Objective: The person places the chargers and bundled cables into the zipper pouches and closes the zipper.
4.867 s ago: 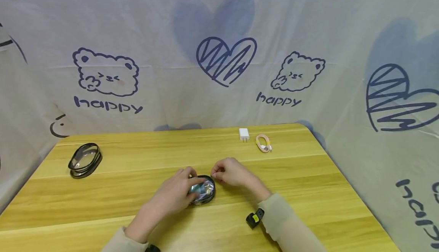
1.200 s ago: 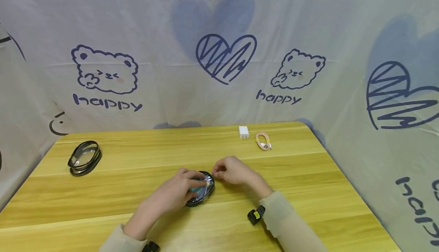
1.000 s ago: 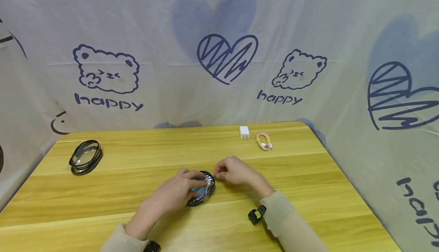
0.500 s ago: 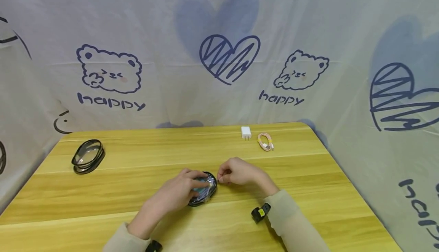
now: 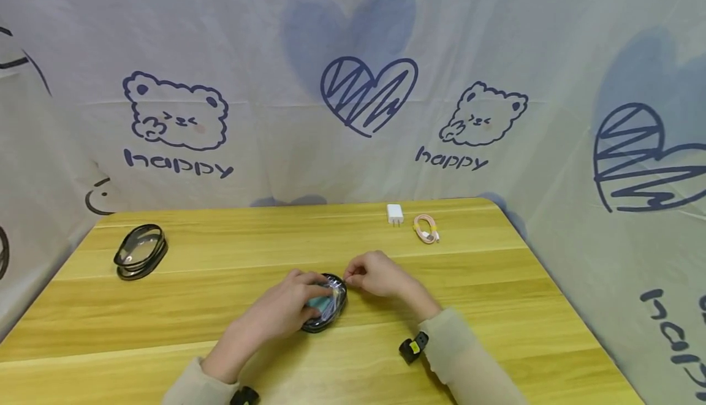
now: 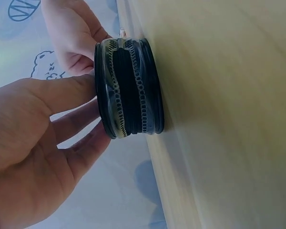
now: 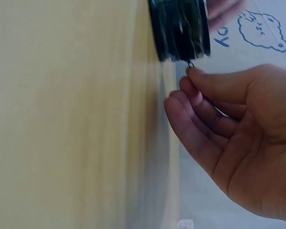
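Observation:
A small oval zip pouch (image 5: 335, 312), clear on top with black trim, sits on the table. Through its top I see something blue-green and pale strands, too blurred to name. My left hand (image 5: 281, 308) rests on the pouch's top, thumb and fairly straight fingers pressing the lid. In the left wrist view, the black zipper band (image 6: 128, 90) runs round the pouch's side. My right hand (image 5: 377, 274) is at the pouch's far right side. In the right wrist view, its thumb and forefinger pinch a small metal zipper pull (image 7: 190, 64), mostly hidden by the fingertips.
A second clear oval pouch with black trim (image 5: 141, 253) stands at the table's far left. A white charger plug (image 5: 394, 214) and a coiled pink cable (image 5: 426, 229) lie near the back edge. A printed curtain (image 5: 265, 129) hangs behind the wooden table (image 5: 165, 331).
Over the last half second my right hand has shifted slightly left, closer against the pouch. Since the oldest frame the pouch has turned a little under my left hand, which stays on top.

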The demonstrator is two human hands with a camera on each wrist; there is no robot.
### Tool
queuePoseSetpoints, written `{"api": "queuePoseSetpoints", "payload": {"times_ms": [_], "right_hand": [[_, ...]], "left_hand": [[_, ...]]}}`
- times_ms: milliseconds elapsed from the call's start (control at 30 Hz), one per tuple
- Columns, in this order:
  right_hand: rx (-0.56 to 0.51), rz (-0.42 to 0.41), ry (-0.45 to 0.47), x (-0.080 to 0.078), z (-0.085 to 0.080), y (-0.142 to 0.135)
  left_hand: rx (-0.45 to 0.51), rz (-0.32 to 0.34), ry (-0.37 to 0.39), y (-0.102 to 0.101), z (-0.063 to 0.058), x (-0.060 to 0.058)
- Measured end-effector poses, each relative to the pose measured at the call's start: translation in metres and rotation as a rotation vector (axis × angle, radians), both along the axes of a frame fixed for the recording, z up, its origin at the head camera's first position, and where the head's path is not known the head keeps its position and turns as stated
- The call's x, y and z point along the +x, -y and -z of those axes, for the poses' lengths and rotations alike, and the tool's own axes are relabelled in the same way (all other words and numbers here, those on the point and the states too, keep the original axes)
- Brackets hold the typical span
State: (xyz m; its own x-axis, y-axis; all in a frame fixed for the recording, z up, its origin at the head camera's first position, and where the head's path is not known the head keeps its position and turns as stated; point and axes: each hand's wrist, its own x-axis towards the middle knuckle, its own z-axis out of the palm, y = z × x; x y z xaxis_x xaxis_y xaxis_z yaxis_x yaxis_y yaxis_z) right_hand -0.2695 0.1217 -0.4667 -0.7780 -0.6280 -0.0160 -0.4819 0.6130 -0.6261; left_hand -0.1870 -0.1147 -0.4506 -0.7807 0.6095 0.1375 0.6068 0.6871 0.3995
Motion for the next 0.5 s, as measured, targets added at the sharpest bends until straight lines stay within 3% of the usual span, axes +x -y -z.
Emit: {"api": "queuePoseSetpoints", "payload": {"times_ms": [233,500], "right_hand": [[-0.020,0.036,-0.006,0.0035,0.0005,0.0062],[-0.013,0.030,0.010,0.0020,0.0023,0.0036]], "left_hand": [[-0.026,0.066,-0.076,0.0027,0.0008,-0.0005],[-0.034,0.056,-0.038,0.0028,0.0020,-0.0011]]}}
